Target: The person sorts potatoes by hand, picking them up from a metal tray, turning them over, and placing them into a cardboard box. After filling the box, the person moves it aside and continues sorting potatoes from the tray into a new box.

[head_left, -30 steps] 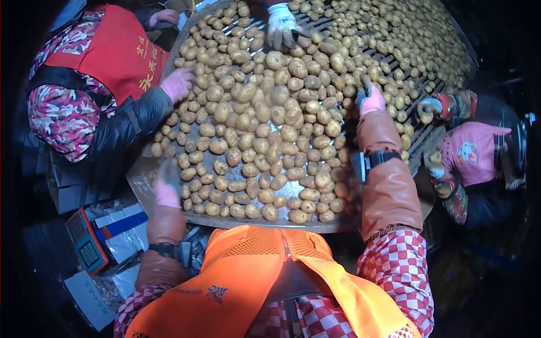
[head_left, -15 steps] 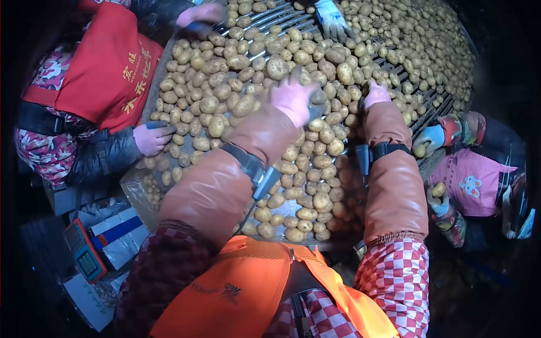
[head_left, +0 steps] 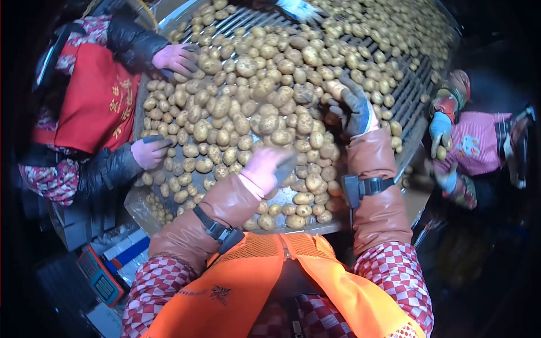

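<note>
My left hand (head_left: pixel 267 170), in a pink glove with a dark grey palm, is over the near part of the potatoes (head_left: pixel 269 124). Motion smears its fingers, and I cannot make out anything in them. Further out on the right, my right hand (head_left: pixel 358 108) is turned with its grey palm side toward the pile. Its fingers are apart and bent against several potatoes, some partly hidden behind them. Loose potatoes, some dirt-covered, lie around both hands on a metal sorting table (head_left: pixel 287 197).
Metal rollers (head_left: pixel 406 107) carrying more potatoes slope across the back right. A co-worker in a red apron (head_left: pixel 101 96) has both gloved hands at the left edge. Another gloved hand (head_left: pixel 301 10) reaches in from the top. A person in a pink checked garment (head_left: pixel 479 143) is at right.
My left hand has come back toward me and down from the middle of the pile. My right hand has moved slightly left and turned its palm side inward. The view has shifted.
</note>
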### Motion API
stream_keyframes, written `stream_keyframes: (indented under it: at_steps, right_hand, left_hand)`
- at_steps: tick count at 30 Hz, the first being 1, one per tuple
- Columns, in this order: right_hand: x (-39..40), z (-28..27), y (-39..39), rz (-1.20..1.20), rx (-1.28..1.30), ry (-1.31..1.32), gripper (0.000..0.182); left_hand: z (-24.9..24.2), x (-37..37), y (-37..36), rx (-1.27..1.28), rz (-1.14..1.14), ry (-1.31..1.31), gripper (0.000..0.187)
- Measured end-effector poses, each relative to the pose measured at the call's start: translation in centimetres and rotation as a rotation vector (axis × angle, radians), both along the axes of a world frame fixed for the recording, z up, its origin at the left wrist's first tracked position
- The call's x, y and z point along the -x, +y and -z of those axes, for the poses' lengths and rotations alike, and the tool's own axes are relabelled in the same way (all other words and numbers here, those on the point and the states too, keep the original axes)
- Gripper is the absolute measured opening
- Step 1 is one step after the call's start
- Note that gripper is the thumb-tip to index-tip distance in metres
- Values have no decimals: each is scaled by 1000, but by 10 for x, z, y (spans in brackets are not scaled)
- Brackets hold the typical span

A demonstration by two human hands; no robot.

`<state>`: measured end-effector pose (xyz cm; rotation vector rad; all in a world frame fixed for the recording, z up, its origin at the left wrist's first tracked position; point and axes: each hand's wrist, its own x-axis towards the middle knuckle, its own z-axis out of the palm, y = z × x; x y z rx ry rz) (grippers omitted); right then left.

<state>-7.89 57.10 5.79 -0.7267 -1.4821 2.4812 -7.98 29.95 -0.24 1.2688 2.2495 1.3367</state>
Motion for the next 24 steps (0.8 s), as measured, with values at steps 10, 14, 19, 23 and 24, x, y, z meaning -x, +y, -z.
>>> stream_keyframes:
  at_steps: [10, 14, 19, 23, 24]
  right_hand:
    - [-129, 23, -22, 249, -597, 225, 61]
    - [-217, 10, -35, 288, -338, 142, 47]
    - [-343, 15, -62, 480, -144, -47, 44]
    - [-490, 51, -56, 1173, 192, -84, 53]
    - [-519, 43, -57, 1453, 260, -237, 56]
  left_hand:
    - [-25, -48, 16, 45, 119, 188, 37]
    - [11, -94, 14, 393, 319, 385, 67]
    - [33, -87, -5, 458, 306, 606, 71]
    - [41, -88, -8, 476, 309, 651, 67]
    - [42, -89, -8, 485, 304, 659, 67]
